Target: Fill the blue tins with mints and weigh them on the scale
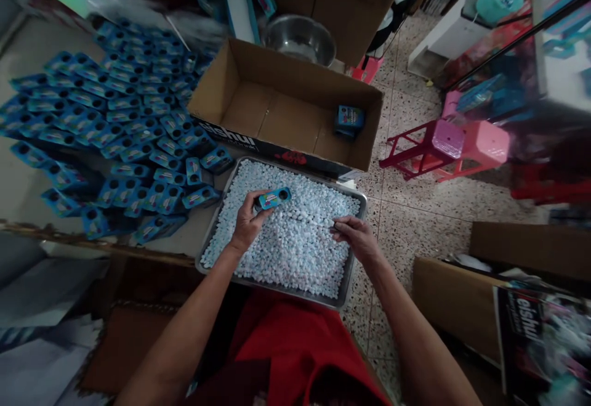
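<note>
The left hand (pixel 248 224) grips a small, holed blue box (pixel 272 199) over the metal tray (pixel 342 300), toward its far edge — probably light, stiff card, crushable, best held by its sides. Near the right edge, the right hand (pixel 359 238) pinches — on what, I cannot tell. Pale, knobbly pellets (pixel 286 255) fill the tray.

Our left hand (pixel 248 221) holds a blue box (pixel 272 199) over pale pellets (pixel 286 258); our right hand (pixel 357 238) pinches something too small to tell. Beyond both hands we see an open carton (pixel 289 116).
</note>
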The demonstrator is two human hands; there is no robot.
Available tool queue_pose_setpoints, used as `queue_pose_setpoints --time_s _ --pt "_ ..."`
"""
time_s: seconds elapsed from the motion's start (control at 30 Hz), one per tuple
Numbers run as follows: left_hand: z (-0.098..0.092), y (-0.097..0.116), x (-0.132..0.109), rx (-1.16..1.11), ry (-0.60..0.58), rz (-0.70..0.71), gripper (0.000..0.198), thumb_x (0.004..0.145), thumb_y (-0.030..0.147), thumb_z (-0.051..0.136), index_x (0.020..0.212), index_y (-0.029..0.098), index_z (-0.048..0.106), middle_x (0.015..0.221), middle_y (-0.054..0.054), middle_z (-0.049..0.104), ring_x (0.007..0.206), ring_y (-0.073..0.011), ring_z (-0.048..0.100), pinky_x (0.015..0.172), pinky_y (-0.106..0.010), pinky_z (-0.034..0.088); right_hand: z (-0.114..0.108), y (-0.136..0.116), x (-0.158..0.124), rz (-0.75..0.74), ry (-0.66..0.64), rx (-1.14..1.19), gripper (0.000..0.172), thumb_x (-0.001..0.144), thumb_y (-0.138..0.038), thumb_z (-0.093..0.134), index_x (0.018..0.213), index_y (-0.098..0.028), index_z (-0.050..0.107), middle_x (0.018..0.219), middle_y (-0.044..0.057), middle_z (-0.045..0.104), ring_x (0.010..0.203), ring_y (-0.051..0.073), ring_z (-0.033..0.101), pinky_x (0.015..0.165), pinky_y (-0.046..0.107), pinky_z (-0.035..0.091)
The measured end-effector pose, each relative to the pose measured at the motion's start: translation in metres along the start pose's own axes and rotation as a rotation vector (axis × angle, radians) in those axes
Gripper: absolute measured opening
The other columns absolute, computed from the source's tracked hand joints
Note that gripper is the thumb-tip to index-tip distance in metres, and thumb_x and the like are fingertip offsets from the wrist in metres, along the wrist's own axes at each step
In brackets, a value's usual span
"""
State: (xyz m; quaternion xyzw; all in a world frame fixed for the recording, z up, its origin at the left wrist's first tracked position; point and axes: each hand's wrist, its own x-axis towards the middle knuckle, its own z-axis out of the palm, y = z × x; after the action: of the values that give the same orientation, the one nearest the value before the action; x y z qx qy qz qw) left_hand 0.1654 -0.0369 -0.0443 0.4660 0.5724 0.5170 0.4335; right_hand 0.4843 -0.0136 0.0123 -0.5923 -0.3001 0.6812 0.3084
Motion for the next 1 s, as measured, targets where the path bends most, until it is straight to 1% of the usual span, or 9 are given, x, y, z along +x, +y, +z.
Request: queue_pose_setpoints --time_s 0.2,0.33,0.43,0.53,0.7,0.77,0.83,0.97,1.0 --pt "-0.019 0.028 -0.005 0.119 -0.101 0.010 0.035 0.090 0.030 0.072 0.123 0.023 0.064 0.124 -0.007 0.069 0.117 -0.0241 0.066 0.105 -0.037 0.051 0.029 -0.064 0.010 -0.112 -0.099 -0.149 0.042 0.065 -0.045 0.095 0.089 -0.014 0.080 0.069 0.007 0.076 0.056 0.016 0.073 0.052 0.022 0.059" --pt "-0.025 0.029 -0.009 0.157 -0.136 0.018 0.033 0.092 0.027 0.069 0.124 0.023 0.063 0.123 -0.006 0.069 0.115 -0.0224 0.065 0.104 -0.035 0.051 0.052 -0.091 0.012 -0.197 -0.136 -0.351 0.032 0.073 -0.039 0.086 0.089 -0.013 0.080 0.067 0.005 0.075 0.054 0.016 0.072 0.051 0.022 0.058" --pt "-0.029 0.021 -0.010 0.175 -0.086 0.066 0.031 0.088 0.024 0.072 0.118 0.022 0.063 0.121 -0.006 0.065 0.116 -0.0225 0.062 0.106 -0.036 0.048 0.066 -0.103 0.006 -0.279 -0.138 -0.522 0.021 0.080 -0.030 0.075 0.091 -0.013 0.080 0.063 0.003 0.073 0.053 0.015 0.071 0.051 0.022 0.057" --pt "-0.031 0.014 -0.011 0.180 -0.065 0.046 0.030 0.084 0.022 0.073 0.113 0.021 0.063 0.114 -0.006 0.062 0.108 -0.0215 0.061 0.101 -0.035 0.048 0.080 -0.110 -0.001 -0.317 -0.143 -0.671 0.020 0.083 -0.025 0.067 0.093 -0.013 0.080 0.059 0.002 0.070 0.050 0.013 0.068 0.050 0.020 0.054" --pt "-0.033 0.011 -0.013 0.145 -0.082 -0.025 0.033 0.082 0.020 0.072 0.114 0.021 0.063 0.109 -0.004 0.063 0.102 -0.0204 0.061 0.097 -0.033 0.049 0.096 -0.111 -0.010 -0.343 -0.129 -0.732 0.019 0.085 -0.023 0.066 0.093 -0.013 0.079 0.063 0.002 0.071 0.052 0.013 0.069 0.051 0.021 0.054" --pt "-0.035 0.009 -0.015 0.105 -0.081 -0.045 0.035 0.082 0.022 0.073 0.116 0.021 0.064 0.114 -0.004 0.064 0.107 -0.0213 0.061 0.101 -0.034 0.048 0.087 -0.107 -0.011 -0.339 -0.141 -0.680 0.021 0.085 -0.026 0.067 0.096 -0.013 0.079 0.064 0.002 0.072 0.054 0.014 0.070 0.053 0.022 0.056" --pt "-0.039 0.007 -0.020 0.018 -0.054 -0.100 0.037 0.080 0.024 0.075 0.115 0.022 0.064 0.114 -0.004 0.064 0.107 -0.0213 0.062 0.101 -0.034 0.048 0.062 -0.095 -0.010 -0.312 -0.090 -0.618 0.026 0.084 -0.031 0.070 0.100 -0.013 0.080 0.068 0.003 0.073 0.056 0.016 0.071 0.054 0.023 0.057" --pt "-0.049 0.004 -0.032 -0.158 0.064 -0.223 0.044 0.073 0.020 0.079 0.113 0.022 0.060 0.110 -0.003 0.068 0.100 -0.0197 0.065 0.095 -0.032 0.051 -0.005 -0.044 0.005 -0.167 0.228 -0.454 0.034 0.066 -0.041 0.085 0.085 -0.014 0.078 0.063 0.004 0.071 0.051 0.016 0.067 0.050 0.025 0.056" --pt "-0.051 0.004 -0.035 -0.182 0.073 -0.233 0.045 0.072 0.019 0.080 0.112 0.022 0.059 0.114 -0.004 0.069 0.103 -0.0203 0.066 0.097 -0.033 0.051 -0.015 -0.026 0.012 -0.138 0.260 -0.417 0.037 0.062 -0.044 0.086 0.081 -0.014 0.077 0.061 0.003 0.069 0.050 0.017 0.066 0.050 0.026 0.056"
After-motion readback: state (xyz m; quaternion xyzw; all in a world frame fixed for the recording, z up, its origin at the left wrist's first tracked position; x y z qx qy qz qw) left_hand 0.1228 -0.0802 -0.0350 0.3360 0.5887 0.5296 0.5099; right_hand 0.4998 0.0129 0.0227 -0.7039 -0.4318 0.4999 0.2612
